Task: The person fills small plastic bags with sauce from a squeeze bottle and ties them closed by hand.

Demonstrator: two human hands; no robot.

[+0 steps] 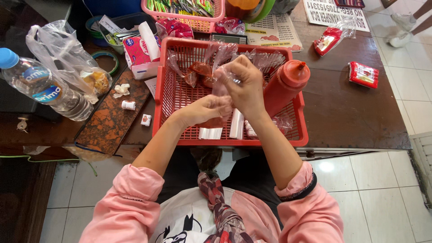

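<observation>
Over a red plastic basket (167,96), my two hands work on a small clear plastic bag with red sauce (215,120) in its bottom. My left hand (206,110) grips the bag low down, by the sauce. My right hand (240,83) pinches the bag's twisted top above it. Two filled and tied sauce bags (200,71) lie in the basket's far left part. A red squeeze bottle (286,82) leans in the basket just right of my right hand. White rolls of plastic (236,124) lie on the basket floor under my hands.
A water bottle (42,87) and a clear bag with food (85,74) lie on the dark table at left, near a brown tray (112,118). A pink basket (186,20) stands behind. Red packets (363,74) lie at right. Someone's feet (400,31) show at top right.
</observation>
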